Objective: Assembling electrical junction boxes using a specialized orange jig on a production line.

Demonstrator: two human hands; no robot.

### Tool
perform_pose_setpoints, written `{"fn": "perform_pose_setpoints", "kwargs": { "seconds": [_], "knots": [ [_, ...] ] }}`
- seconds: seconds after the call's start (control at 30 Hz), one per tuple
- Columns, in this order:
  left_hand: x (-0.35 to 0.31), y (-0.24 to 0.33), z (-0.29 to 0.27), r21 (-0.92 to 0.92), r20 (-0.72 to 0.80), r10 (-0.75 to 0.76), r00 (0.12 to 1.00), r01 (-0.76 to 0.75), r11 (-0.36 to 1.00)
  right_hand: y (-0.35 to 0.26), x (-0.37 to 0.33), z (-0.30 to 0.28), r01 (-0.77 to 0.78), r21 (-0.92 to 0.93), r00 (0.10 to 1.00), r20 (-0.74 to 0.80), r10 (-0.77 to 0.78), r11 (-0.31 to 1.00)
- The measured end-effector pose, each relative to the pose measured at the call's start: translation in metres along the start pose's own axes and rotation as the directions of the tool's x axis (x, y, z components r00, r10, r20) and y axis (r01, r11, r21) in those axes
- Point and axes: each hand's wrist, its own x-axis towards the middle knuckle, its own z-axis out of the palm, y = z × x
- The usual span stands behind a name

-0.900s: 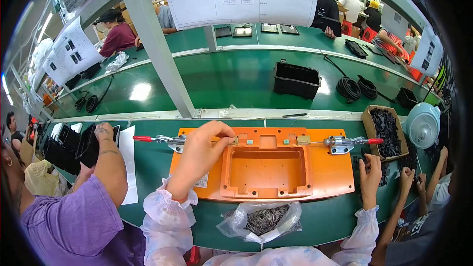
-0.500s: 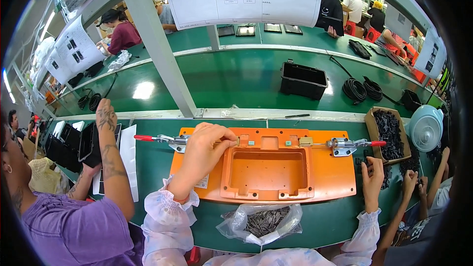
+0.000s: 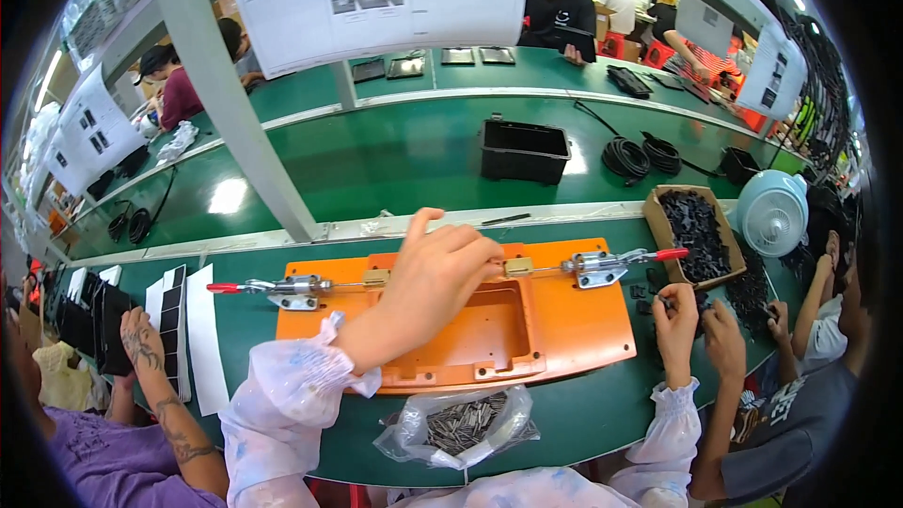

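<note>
An orange fixture plate (image 3: 574, 320) with a recessed middle lies on the green bench in front of me. A red-handled toggle clamp sits at its left end (image 3: 292, 290) and another at its right end (image 3: 602, 266). My left hand (image 3: 437, 273) reaches over the recess, its bent fingers touching the plate's back rim; what they hold is hidden. My right hand (image 3: 677, 312) is off the plate's right edge, pinched on a small black part among loose black parts (image 3: 649, 290).
A clear bag of metal pins (image 3: 461, 423) lies at the front edge. A cardboard box of black parts (image 3: 691, 226), a small fan (image 3: 773, 212) and a co-worker's hands (image 3: 724, 339) are on the right. A tattooed arm (image 3: 150, 357) and black panels (image 3: 174, 306) are on the left.
My left hand has slid a little to the right along the plate's back rim. The person on the left has lowered their raised arm onto the bench.
</note>
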Motion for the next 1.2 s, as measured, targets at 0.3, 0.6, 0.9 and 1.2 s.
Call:
{"fn": "perform_pose_setpoints", "kwargs": {
  "seconds": [0.3, 0.6, 0.9, 1.2],
  "knots": [
    [0.017, 0.001, 0.04, 0.032, 0.035, 0.081, 0.996, -0.082, 0.996, 0.001, 0.002, -0.016, -0.14, 0.255, 0.99, 0.064, 0.128, 0.957],
    [0.017, 0.009, 0.038, 0.311, 0.04, 0.288, 0.957, -0.286, 0.907, -0.008, -0.012, -0.049, -0.215, 0.0, 0.912, 0.359, 0.201, 0.977],
    [0.005, 0.014, 0.033, 0.404, 0.194, 0.306, 0.932, -0.36, 0.841, -0.02, -0.036, -0.033, -0.072, -0.338, 0.921, 0.339, 0.193, 0.938],
    [-0.062, 0.087, -0.003, 0.085, 0.039, 0.323, 0.946, -0.325, 0.942, -0.005, -0.033, -0.042, -0.009, -0.147, 0.95, 0.308, 0.055, 0.989]
  ]
}}
